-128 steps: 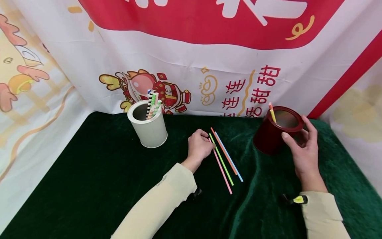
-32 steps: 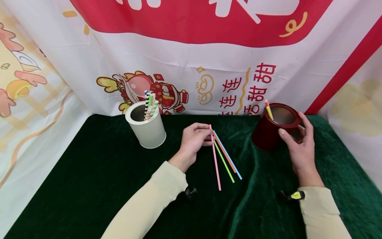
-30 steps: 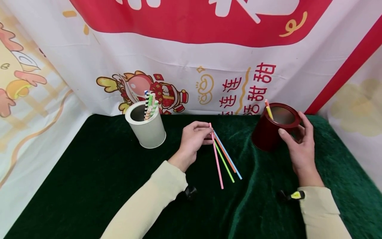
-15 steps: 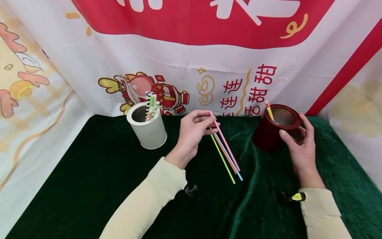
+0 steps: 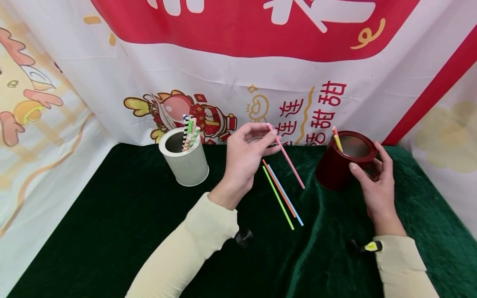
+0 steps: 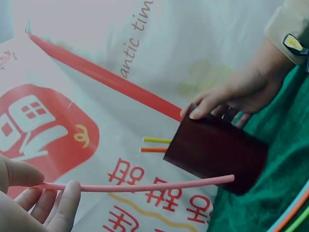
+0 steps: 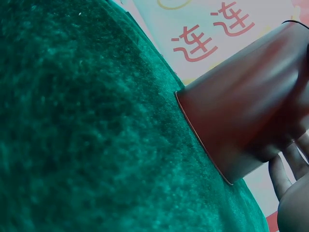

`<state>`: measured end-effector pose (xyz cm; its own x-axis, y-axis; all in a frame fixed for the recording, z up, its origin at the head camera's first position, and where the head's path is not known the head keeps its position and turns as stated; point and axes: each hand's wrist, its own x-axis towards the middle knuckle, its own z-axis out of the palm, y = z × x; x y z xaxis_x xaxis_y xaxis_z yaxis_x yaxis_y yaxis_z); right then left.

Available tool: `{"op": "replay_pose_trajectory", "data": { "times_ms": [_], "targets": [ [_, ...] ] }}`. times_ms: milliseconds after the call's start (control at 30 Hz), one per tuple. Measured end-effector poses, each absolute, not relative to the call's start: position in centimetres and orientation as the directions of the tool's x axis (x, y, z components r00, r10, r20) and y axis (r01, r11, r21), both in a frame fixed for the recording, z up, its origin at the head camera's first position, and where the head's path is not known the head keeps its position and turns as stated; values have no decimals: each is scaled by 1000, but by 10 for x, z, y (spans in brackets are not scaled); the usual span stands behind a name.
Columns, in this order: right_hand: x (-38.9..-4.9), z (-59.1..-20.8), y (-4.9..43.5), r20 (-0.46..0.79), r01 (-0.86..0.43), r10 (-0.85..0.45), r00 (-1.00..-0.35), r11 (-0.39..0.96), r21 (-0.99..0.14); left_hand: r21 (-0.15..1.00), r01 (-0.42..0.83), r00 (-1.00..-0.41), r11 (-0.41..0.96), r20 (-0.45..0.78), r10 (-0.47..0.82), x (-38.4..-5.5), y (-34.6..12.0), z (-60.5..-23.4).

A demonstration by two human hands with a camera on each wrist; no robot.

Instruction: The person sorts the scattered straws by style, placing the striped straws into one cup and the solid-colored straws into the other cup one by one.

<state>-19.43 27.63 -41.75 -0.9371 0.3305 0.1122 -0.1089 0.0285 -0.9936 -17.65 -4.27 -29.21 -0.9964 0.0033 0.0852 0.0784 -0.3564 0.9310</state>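
My left hand pinches a pink straw near its upper end, between thumb and fingers. The straw slants down to the right in the air, its far end short of a dark red canister. In the left wrist view the pink straw overlaps the canister's side. My right hand grips that canister at its right, thumb in front and fingers round the back. A yellow straw and an orange straw stick out of its mouth. Below my left hand a green straw, an orange straw and a blue straw lie on the cloth.
A white canister with several striped straws stands at the back left. Dark green velvet cloth covers the table. Behind it hangs a printed white and red backdrop.
My left hand has picked the pink straw up off the cloth beside the others, raised it and swung its lower end right, towards the dark red canister. The right hand keeps its grip there.
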Motion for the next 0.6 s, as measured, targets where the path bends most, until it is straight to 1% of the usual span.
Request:
{"op": "replay_pose_trajectory", "data": {
  "times_ms": [267, 367, 600],
  "targets": [
    [-194, -417, 276, 110, -96, 333, -936, 57, -994, 894, 143, -987, -425, 162, 9, -172, -34, -279],
    [-194, -417, 276, 116, -106, 331, -937, 47, -993, 873, 177, -980, -454, 198, -1, -170, -31, -275],
    [-195, -418, 276, 116, -103, 337, -935, 55, -993, 842, 240, -965, -483, 262, -22, -168, -25, -268]
  ]
}}
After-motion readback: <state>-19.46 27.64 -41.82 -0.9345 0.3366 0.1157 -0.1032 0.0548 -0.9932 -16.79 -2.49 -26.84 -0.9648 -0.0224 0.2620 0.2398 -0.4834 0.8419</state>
